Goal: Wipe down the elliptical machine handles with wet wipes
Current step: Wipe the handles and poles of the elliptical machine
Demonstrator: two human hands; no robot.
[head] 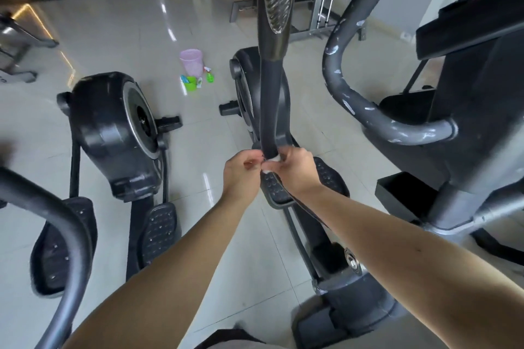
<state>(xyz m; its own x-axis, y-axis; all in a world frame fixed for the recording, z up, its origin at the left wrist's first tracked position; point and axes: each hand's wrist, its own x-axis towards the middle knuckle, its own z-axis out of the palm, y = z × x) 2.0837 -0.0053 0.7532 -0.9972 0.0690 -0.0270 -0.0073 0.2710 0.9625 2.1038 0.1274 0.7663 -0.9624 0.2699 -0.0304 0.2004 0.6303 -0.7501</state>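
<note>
Gym floor, seen from above a person's outstretched bare arms.

Far left: a curved matte black bar of a neighbouring machine, then its rounded plastic wheel housing w/ a silver rim. On the glossy pale tiles beyond sit a pink mesh basket, a green cup and a small spray bottle.

Centre: the left hand, fingers curled, seems to pinch one end of a white wipe. The wipe is wrapped around the low end of an upright black handle, just above the studded pedals. The right hand grips the wipe from the other side, fingers closed round the handle. The handle looks foam-sleeved and smooth here, ribbed and shiny higher up.

Right: a grey curved handle, flecked w/ white patches; chipped paint or dirt, can't tell. Beyond it, a boxy black console post.

Progress, as a guess: midway at best. The wipe sits at the bottom of one handle, approx where a downward pass would end. The flecked handle and the neighbour's bar look untouched, so most wiping seems left to do.
</note>
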